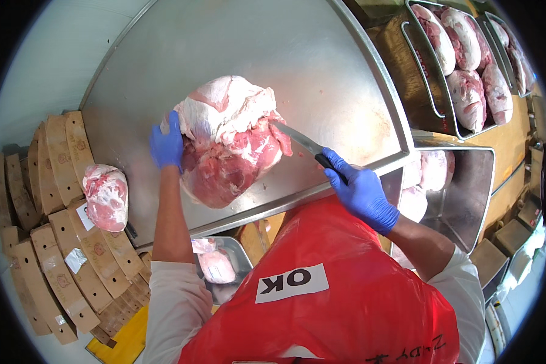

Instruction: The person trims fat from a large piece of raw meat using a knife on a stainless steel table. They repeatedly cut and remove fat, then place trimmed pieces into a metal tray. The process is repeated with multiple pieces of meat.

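Note:
A large cut of raw meat (230,136) lies on the steel table (321,54), white fat over its far side and red flesh toward me. My left hand (167,143), in a blue glove, rests against the meat's left edge with fingers stretched along it. In my blue-gloved right hand (361,191) is a knife (300,139), gripped by its black handle. Its blade points left, and the tip meets the right edge of the meat, where a flap of flesh hangs. Whether the tip is inside the meat, I cannot tell.
A smaller meat piece (106,197) lies at the table's left end, beside stacked cardboard boxes (73,261). Metal bins (461,200) holding meat stand at right, with a fuller bin (431,67) behind. Another metal tub (239,252) sits below the table's near edge.

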Tool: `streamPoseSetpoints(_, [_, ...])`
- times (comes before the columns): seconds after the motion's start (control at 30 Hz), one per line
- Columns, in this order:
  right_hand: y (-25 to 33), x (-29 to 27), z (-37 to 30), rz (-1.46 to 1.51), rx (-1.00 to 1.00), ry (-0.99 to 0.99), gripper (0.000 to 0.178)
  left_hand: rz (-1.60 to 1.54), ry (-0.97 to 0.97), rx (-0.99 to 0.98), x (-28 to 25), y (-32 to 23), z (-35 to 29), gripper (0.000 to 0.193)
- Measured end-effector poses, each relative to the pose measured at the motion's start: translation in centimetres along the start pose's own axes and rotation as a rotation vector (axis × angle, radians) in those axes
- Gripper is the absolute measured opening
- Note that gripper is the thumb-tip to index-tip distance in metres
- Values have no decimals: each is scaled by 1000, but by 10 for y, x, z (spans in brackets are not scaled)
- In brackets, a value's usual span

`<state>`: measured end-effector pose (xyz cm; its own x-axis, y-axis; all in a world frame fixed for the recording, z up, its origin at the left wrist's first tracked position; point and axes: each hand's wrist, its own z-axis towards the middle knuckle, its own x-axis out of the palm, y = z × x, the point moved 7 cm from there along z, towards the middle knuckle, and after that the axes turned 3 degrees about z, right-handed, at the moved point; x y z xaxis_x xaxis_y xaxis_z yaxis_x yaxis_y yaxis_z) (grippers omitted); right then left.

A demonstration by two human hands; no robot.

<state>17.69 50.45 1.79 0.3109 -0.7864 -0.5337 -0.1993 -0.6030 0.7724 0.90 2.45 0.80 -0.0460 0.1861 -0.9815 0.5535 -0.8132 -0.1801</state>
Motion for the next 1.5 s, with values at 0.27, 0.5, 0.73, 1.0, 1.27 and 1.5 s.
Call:
streamPoseSetpoints(0.27, [-14, 18, -6, -48, 7, -71, 48, -36, -38, -29, -11, 0, -16, 95])
streamPoseSetpoints(0.5, [-21, 25, -6, -18, -20, -168, 46, -26, -62, -70, -18, 0, -34, 99])
streamPoseSetpoints(0.73, [-24, 27, -5, 20, -86, -255, 46, -35, -41, -127, -18, 5, -42, 102])
streamPoseSetpoints(1.0, [-34, 37, 2, -79, -90, -257, 47, 16, -27, -228, -15, 23, -45, 109])
streamPoseSetpoints(1.27, [-41, 53, 5, 86, -38, -245, 49, 22, -53, -297, -17, 28, -55, 114])
streamPoseSetpoints(1.5, [-8, 55, 20, 385, -58, -130, 50, -173, 68, -399, 24, 87, -58, 119])
